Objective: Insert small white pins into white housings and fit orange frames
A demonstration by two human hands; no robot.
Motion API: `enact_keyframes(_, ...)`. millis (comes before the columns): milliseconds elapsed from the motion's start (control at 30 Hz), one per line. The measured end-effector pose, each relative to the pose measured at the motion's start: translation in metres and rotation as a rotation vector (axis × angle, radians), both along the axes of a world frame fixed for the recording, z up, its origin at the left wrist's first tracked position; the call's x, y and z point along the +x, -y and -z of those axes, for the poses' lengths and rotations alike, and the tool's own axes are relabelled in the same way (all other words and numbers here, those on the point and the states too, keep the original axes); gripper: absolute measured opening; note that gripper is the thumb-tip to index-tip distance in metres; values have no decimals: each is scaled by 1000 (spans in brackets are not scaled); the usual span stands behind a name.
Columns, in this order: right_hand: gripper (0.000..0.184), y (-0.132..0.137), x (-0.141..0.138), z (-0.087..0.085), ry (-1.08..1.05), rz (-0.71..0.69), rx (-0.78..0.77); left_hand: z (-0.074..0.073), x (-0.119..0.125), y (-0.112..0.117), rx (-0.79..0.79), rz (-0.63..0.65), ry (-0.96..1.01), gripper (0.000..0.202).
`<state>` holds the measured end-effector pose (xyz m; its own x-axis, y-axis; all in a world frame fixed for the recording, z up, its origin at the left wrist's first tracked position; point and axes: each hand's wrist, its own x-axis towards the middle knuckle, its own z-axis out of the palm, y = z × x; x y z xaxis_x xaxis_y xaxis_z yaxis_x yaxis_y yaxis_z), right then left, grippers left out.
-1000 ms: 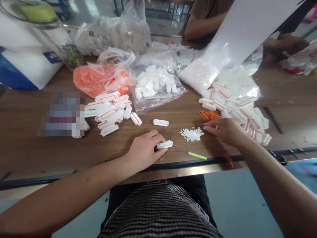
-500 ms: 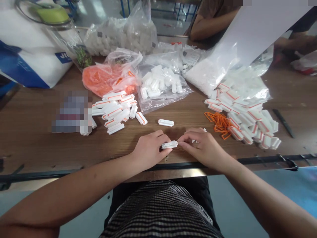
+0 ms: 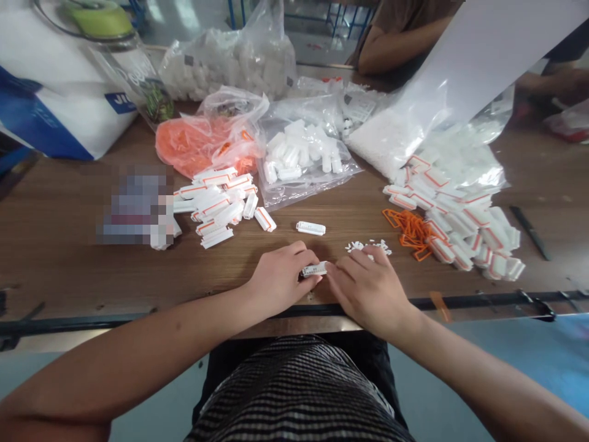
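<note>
Thumb and curled fingers of the left hand (image 3: 280,273) close around a small white casing (image 3: 314,269), which juts out rightward, low above the table (image 3: 138,273) near its front edge. The casing sits between the two hands, its right end at the fingertips of the right hand (image 3: 370,288). That hand is bent inward, fingers partly folded; whether it pinches anything is hidden. Just beyond the right hand, partly covered by it, lies a heap of tiny white bits (image 3: 356,247). A second white casing (image 3: 311,228) lies just past the held one, apart from both hands; orange clips (image 3: 407,230) lie farther right.
</note>
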<state>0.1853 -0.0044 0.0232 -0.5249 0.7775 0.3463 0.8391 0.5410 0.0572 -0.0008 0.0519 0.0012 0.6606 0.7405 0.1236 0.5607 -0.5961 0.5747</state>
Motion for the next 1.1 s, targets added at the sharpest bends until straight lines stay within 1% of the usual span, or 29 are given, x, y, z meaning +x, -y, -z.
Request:
enact_keyframes(67, 21, 7, -4, 2, 55, 23, 54, 0, 0, 0, -7, -4, 2, 9)
enact_keyframes(133, 22, 6, 1, 3, -10, 53, 6, 0, 0, 0, -13, -5, 3, 8)
enact_keyframes(200, 23, -2, 19, 1, -149, 119, -83, 0, 0, -1, -12, -8, 2, 9)
enact_keyframes(267, 24, -16, 46, -1, -235, 239, -127, 0, -1, -1, -6, -12, -6, 9)
enact_keyframes(333, 21, -31, 74, -4, -233, 353, -198, 0, -1, -1, 0, -9, -12, 9)
enact_keyframes(400, 20, -44, 92, -7, -188, 364, -327, 0, 0, -1, -2, -7, -19, 9)
enact_keyframes(433, 20, -48, 96, -9, -158, 351, -372, 0, 0, -1, -6, -5, -21, 9)
enact_keyframes(500, 22, -54, 97, -11, -103, 334, -412, -1, 0, -1, -11, -2, -24, 9)
enact_keyframes(567, 22, -58, 93, -12, -84, 353, -426, -2, 0, -1, -12, 1, -23, 9)
enact_keyframes(667, 19, -62, 92, -10, -115, 472, -491, -4, 0, -1, -23, -2, -22, 10)
enact_keyframes(767, 18, -64, 101, -5, -188, 564, -562, -5, 0, -1, -39, -4, -27, 10)
enact_keyframes(833, 18, -65, 109, -1, -257, 548, -576, -5, 1, -1, -46, -3, -32, 10)
enact_keyframes(933, 19, -65, 117, 4, -342, 467, -575, -5, 0, -1, -50, 0, -34, 10)
enact_keyframes(1000, 19, -66, 120, 6, -336, 418, -557, -4, 0, -1, -45, 0, -28, 10)
enact_keyframes(1100, 17, -67, 122, 5, -254, 387, -511, -4, 0, -1, -40, -3, -24, 9)
